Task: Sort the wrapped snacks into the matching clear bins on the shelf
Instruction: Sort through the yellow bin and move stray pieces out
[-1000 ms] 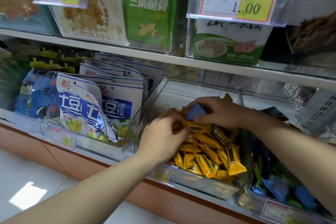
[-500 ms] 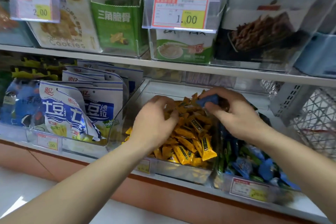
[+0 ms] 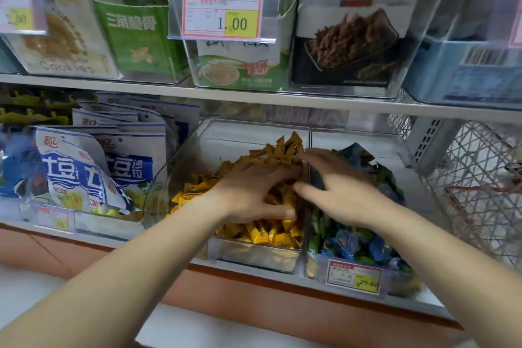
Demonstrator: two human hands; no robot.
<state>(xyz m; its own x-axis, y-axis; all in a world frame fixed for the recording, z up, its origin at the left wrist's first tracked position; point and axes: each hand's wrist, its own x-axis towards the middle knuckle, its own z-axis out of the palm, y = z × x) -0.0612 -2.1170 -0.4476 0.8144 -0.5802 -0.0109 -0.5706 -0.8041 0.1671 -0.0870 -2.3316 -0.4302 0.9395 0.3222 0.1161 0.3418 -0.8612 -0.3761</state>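
We see the left hand [image 3: 251,192] spread flat on the yellow snacks [image 3: 268,234] in the middle bin [image 3: 254,256]. The right hand [image 3: 341,192] hovers beside the blue snacks [image 3: 350,243] (its grip we cannot tell).

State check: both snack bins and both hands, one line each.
yellow snack bin: heaped above its rim
blue-green snack bin: full, blue and green wrappers mixed
left hand: flat on the yellow snacks
right hand: above where the bins meet, grip unclear
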